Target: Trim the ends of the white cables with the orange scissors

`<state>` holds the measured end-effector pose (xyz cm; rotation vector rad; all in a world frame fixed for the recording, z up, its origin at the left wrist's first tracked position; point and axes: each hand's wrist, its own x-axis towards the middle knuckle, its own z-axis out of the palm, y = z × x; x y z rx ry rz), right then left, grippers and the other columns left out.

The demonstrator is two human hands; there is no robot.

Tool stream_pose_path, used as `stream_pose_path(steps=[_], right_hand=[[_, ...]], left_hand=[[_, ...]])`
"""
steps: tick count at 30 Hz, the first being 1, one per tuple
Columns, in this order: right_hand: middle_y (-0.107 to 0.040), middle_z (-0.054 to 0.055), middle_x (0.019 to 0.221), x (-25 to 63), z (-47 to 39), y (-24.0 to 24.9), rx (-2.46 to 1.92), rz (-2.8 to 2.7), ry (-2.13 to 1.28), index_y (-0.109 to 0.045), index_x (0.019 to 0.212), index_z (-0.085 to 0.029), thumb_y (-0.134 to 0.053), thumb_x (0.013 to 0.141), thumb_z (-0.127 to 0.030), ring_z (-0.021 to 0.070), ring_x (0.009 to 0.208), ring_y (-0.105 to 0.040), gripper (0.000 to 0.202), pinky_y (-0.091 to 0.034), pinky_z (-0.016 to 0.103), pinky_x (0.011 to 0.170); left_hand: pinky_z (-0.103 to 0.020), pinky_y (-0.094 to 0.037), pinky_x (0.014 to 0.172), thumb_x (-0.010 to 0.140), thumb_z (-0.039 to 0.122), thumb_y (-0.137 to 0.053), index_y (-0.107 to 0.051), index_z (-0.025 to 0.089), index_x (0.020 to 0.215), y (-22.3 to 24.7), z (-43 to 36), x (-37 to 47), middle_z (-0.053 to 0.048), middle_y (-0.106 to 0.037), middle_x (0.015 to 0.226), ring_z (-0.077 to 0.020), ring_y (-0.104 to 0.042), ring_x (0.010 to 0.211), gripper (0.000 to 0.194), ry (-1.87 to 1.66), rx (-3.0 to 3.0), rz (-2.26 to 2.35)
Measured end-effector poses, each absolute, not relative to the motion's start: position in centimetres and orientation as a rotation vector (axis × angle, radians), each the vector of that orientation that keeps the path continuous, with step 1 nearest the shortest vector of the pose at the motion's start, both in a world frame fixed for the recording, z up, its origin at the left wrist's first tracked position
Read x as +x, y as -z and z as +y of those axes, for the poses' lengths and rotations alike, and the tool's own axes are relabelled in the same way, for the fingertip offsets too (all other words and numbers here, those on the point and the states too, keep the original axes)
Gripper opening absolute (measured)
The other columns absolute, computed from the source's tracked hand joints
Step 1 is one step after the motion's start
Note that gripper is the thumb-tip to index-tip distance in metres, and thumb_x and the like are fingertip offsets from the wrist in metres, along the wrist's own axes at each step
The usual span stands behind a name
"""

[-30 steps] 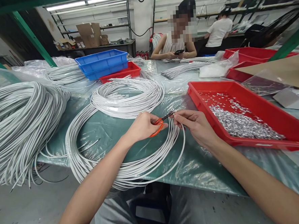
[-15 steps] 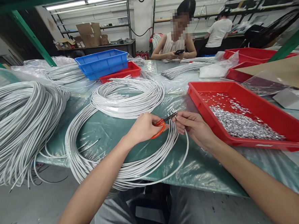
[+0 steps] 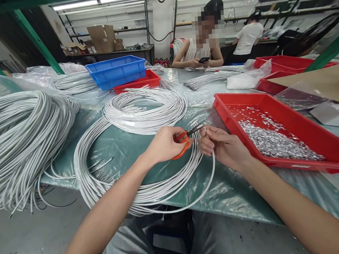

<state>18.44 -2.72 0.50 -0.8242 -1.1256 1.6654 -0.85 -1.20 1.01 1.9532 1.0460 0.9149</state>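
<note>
My left hand (image 3: 166, 144) is closed around orange-handled scissors (image 3: 184, 141). Their dark blades point right, with the tips beside the fingers of my right hand (image 3: 220, 143). That hand pinches the end of one white cable (image 3: 213, 166), which loops down and left toward a large coil of white cable (image 3: 173, 186) at the table's front edge. The blades seem to meet the cable's tip, but whether they touch it I cannot tell. Several other cable ends lie just behind the blades, partly hidden by my fingers. A second white coil (image 3: 146, 124) overlaps the far side of the first.
Right of my hands stands a red tray (image 3: 252, 158) holding many small shiny metal pieces. A thick cable bundle (image 3: 29, 143) hangs over the table's left edge. Farther back are a blue bin (image 3: 117, 74) and a person (image 3: 199, 52) with a phone.
The scissors' blades have shifted slightly right and up, and their tips look parted. My right hand has moved a little right with the cable end, now raised between its fingers.
</note>
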Motion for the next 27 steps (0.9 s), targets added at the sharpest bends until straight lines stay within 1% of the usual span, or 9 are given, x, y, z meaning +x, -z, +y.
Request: stream_pose_path(steps=[3,5,7,9,13,18,22,27], right_hand=[[-0.044,-0.004,0.052,18.2,-2.9,-0.1,-0.84,-1.145,-1.653,-0.062,0.076,-0.02,-0.072,0.078,-0.036,0.0118,0.047,-0.038,0.019,-0.03,0.027,0.047],[-0.047,-0.003,0.053,18.0,-3.0,0.3,-0.837,-1.168,-1.652,-0.063,0.078,-0.019,-0.071,0.081,-0.036,0.0113,0.047,-0.04,0.019,-0.031,0.027,0.047],[-0.049,-0.003,0.054,17.9,-3.1,0.7,-0.835,-1.196,-1.64,-0.065,0.08,-0.018,-0.07,0.083,-0.037,0.0108,0.047,-0.042,0.02,-0.031,0.026,0.047],[-0.052,-0.002,0.055,17.8,-3.2,0.9,-0.838,-1.22,-1.621,-0.066,0.081,-0.018,-0.069,0.084,-0.038,0.0105,0.047,-0.043,0.02,-0.031,0.026,0.047],[-0.055,-0.001,0.057,17.6,-3.4,0.8,-0.849,-1.237,-1.599,-0.065,0.078,-0.018,-0.07,0.085,-0.039,0.0097,0.048,-0.045,0.022,-0.032,0.024,0.046],[-0.057,-0.001,0.058,17.4,-3.5,0.5,-0.868,-1.231,-1.58,-0.064,0.074,-0.018,-0.072,0.083,-0.038,0.009,0.049,-0.047,0.023,-0.034,0.022,0.046],[-0.059,0.0,0.058,17.2,-3.6,0.4,-0.902,-1.233,-1.527,-0.063,0.069,-0.019,-0.075,0.079,-0.039,0.0094,0.048,-0.048,0.026,-0.035,0.023,0.045],[-0.062,0.0,0.058,17.0,-3.6,0.5,-0.939,-1.271,-1.432,-0.065,0.069,-0.018,-0.077,0.077,-0.041,0.0095,0.048,-0.048,0.027,-0.036,0.023,0.046]], left_hand=[[-0.022,-0.03,0.054,0.075,0.038,-0.068,-0.057,0.013,0.067,-1.1,-1.1,-0.6,0.003,-0.043,0.061,-0.0065,-0.034,0.058,0.029,-1.074,1.744,0.969],[-0.021,-0.034,0.055,0.073,0.037,-0.072,-0.066,0.01,0.076,-1.0,-1.1,-0.5,0.001,-0.052,0.065,-0.0067,-0.039,0.058,0.028,-1.12,1.628,0.915],[-0.021,-0.035,0.054,0.071,0.037,-0.075,-0.07,0.008,0.081,-0.9,-1.1,-0.3,-0.001,-0.056,0.066,-0.0068,-0.042,0.058,0.031,-1.106,1.564,0.862],[-0.02,-0.037,0.054,0.069,0.036,-0.078,-0.072,0.007,0.081,-0.7,-1.1,-0.2,-0.002,-0.059,0.066,-0.007,-0.045,0.058,0.031,-1.079,1.532,0.81],[-0.02,-0.04,0.055,0.068,0.033,-0.08,-0.075,0.008,0.083,-0.3,-1.1,0.0,-0.003,-0.062,0.068,-0.0074,-0.048,0.059,0.03,-1.111,1.514,0.75],[-0.019,-0.038,0.053,0.068,0.03,-0.08,-0.075,0.009,0.08,-0.5,-1.1,0.0,-0.002,-0.063,0.068,-0.0068,-0.047,0.057,0.025,-1.149,1.538,0.786],[-0.018,-0.036,0.051,0.068,0.028,-0.079,-0.072,0.01,0.077,-0.7,-1.2,-0.1,0.0,-0.06,0.063,-0.006,-0.045,0.055,0.022,-1.15,1.544,0.788],[-0.018,-0.034,0.05,0.07,0.025,-0.076,-0.063,0.011,0.07,-0.4,-1.2,-0.1,0.002,-0.054,0.06,-0.0054,-0.042,0.055,0.02,-1.146,1.58,0.826]])
